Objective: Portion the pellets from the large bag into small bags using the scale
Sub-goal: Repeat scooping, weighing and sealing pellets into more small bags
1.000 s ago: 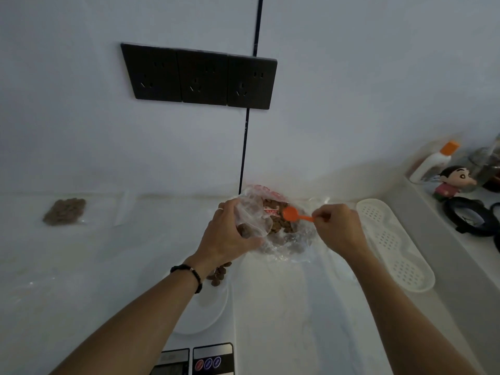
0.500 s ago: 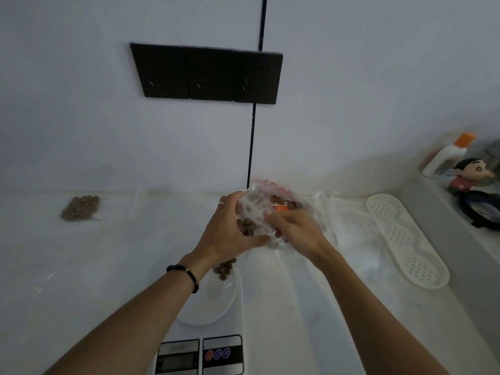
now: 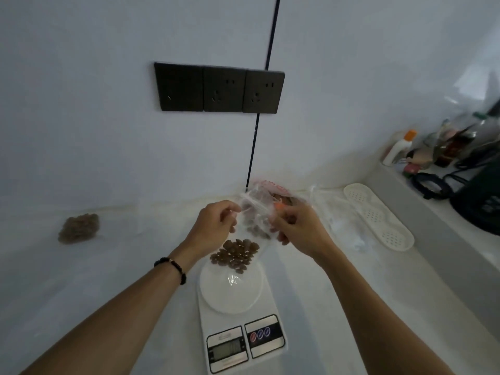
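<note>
- Both hands have lifted off the large bag since a moment ago and now pinch the top edge of a small bag between them; the orange scoop has gone from open reach into the right hand's curl.
- White surface [image 3: 81, 280]: the scale [image 3: 238, 315] stands on it in front of the person, its display too dim to read.
- Large bag [image 3: 270, 189]: open, behind the hands by the wall, with pellets left in it.
- Filled bag [image 3: 79, 228]: one finished portion lies well apart to the left, so the job looks partly done, with more portions to go.
- Small bag [image 3: 247, 231]: clear and limp, hanging down onto the scale's round plate.
- Left hand [image 3: 213, 226]: fingertips closed on the bag's strip.
- Right hand [image 3: 297, 230]: closed on the other end, scoop [image 3: 278, 205] tucked in.
- Pellets [image 3: 235, 255]: brown, rounded, heaped at the bag's bottom.
</note>
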Demonstrator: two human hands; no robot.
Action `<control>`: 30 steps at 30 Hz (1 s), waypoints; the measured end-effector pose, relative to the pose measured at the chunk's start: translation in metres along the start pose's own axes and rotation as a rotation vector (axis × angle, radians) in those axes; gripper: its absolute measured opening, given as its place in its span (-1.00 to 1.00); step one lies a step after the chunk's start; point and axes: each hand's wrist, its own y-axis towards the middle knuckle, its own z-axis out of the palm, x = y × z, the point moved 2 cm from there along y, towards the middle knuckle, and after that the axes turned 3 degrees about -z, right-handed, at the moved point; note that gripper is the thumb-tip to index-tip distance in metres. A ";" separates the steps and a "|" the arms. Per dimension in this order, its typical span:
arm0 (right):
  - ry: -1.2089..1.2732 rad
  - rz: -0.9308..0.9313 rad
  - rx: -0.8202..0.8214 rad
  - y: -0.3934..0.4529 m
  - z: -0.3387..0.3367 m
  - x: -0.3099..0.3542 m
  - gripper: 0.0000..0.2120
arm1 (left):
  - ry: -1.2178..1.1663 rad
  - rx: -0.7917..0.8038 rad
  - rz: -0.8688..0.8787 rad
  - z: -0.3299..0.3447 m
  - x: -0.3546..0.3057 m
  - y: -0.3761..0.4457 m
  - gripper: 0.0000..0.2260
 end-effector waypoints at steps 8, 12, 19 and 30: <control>0.231 0.350 -0.064 -0.038 0.020 -0.022 -0.88 | 0.144 0.220 0.005 0.007 -0.008 0.021 -0.87; 0.235 0.490 -0.087 -0.052 0.028 -0.058 -0.85 | 0.213 0.307 0.025 0.043 0.015 0.022 -0.87; 0.145 0.593 -0.030 -0.061 0.026 -0.089 -0.82 | 0.362 0.351 0.091 0.066 0.030 0.014 -0.76; -0.488 0.322 -0.189 -0.084 0.029 -0.078 -0.56 | 0.514 0.096 0.151 0.029 0.021 -0.054 -0.62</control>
